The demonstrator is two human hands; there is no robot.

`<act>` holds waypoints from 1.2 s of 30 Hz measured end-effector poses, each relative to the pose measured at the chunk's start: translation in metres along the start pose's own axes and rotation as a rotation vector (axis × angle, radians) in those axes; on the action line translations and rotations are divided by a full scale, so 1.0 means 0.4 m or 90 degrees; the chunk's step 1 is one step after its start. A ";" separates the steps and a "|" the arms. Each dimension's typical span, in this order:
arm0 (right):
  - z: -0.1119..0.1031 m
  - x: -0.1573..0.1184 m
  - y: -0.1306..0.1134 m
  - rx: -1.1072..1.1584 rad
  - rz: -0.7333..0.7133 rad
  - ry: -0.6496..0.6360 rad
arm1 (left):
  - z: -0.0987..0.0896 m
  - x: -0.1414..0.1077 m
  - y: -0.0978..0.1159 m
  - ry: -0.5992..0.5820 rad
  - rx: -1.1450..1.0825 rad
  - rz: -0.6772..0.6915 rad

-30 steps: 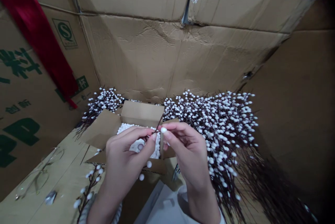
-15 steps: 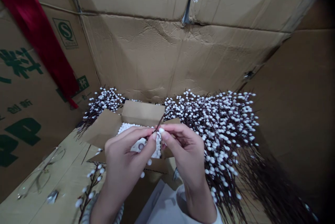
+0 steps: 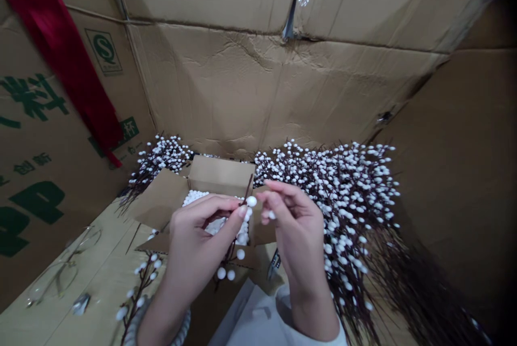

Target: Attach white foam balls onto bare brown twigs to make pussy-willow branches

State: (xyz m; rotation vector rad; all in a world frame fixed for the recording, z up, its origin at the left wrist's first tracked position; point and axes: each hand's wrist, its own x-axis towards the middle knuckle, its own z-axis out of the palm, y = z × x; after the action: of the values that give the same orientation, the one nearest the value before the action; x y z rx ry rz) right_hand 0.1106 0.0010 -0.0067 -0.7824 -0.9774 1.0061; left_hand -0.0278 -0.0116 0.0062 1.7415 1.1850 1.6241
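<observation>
Head camera looks down into a space walled with creased corrugated cardboard (image 3: 242,92), with green printing on the left panel and a red ribbon (image 3: 60,55) hanging down it. A large heap of brown stems set with white foam buds (image 3: 335,200) lies right of centre, and a smaller bunch (image 3: 157,165) lies to the left. Between them sits an open cardboard box (image 3: 216,176) filled with white foam balls (image 3: 197,198). Wire-framed eyeglasses (image 3: 52,276) lie on the cardboard at lower left, near a loose budded sprig (image 3: 139,286).

Both hands are raised over the box. The left hand (image 3: 197,251) pinches a thin brown stem (image 3: 246,187) between thumb and forefinger, its other fingers curled around. The stem's long axis is tilted, with the bare tip pointing up and slightly right, and its lower end running down and left, past the hand, to a few white buds below the box's front edge. A white bud (image 3: 251,201) sits just beside the left thumb. The right hand (image 3: 293,238) is just apart from the stem, its fingertips (image 3: 266,187) drawn narrow around a small white ball (image 3: 271,215).
</observation>
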 end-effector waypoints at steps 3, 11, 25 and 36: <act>-0.014 0.015 0.006 0.027 -0.013 0.064 | 0.004 0.004 0.001 0.013 -0.050 -0.046; -0.022 0.022 -0.004 0.010 0.000 0.041 | 0.014 0.015 0.006 -0.015 -0.188 -0.162; -0.038 0.032 0.008 0.021 0.029 -0.035 | 0.030 0.002 0.011 -0.168 -0.289 -0.185; -0.040 0.027 0.013 0.024 0.055 -0.131 | 0.023 0.009 0.021 -0.218 -0.171 -0.180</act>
State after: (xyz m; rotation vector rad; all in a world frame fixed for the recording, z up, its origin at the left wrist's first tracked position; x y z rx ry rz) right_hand 0.1262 0.0112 -0.0140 -0.7044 -1.1048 1.1944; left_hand -0.0168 -0.0111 0.0134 1.5242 0.9503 1.1993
